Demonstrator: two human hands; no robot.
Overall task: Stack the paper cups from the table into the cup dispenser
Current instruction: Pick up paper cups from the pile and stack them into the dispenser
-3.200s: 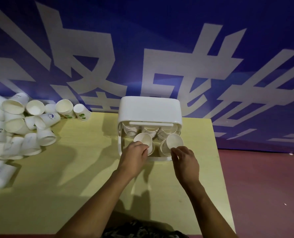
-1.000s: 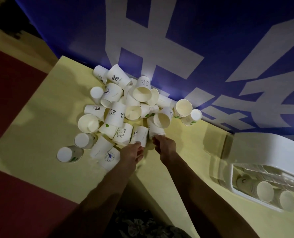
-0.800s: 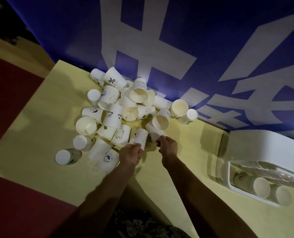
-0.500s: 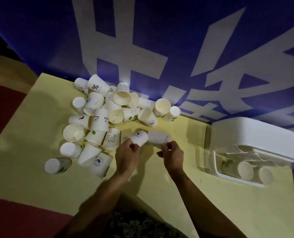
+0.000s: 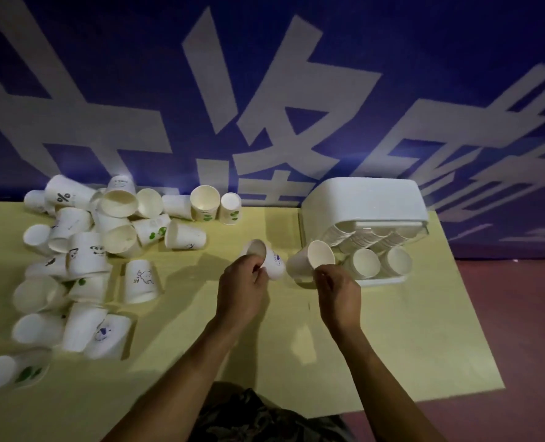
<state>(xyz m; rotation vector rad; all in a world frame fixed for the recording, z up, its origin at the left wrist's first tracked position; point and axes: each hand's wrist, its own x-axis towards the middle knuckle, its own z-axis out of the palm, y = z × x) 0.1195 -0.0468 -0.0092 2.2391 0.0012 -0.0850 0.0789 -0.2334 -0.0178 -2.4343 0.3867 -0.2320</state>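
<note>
Two paper cups are off the table, one in each hand, just left of the cup dispenser (image 5: 363, 212). The left hand (image 5: 244, 288) has its fingers curled round a cup with a small blue mark (image 5: 265, 258), tipped so its mouth faces up and away; the right hand (image 5: 338, 291) pinches the rim of a plain cup (image 5: 311, 261) lying on its side, mouth turned toward the viewer, almost touching the dispenser's front. The two held cups sit close together but apart. The dispenser is a white box with a rounded lid, standing at the table's far right against the wall; under its lid, rows of nested cups (image 5: 379, 261) slant down toward the front, their open mouths showing, though how many rows lie behind is hard to tell in the shade. Well to the left of the dispenser sprawls the heap of loose cups (image 5: 86, 250), some upright, some toppled, some printed with green leaves, a panda or a percent sign; those at the far left edge are smeared and partly cut off. Everything rests on a pale yellow table (image 5: 296, 362). Behind the dispenser rises a blue wall (image 5: 456, 43) with huge white characters, and to its right a reddish floor (image 5: 520, 314) shows. The room is dim.
</note>
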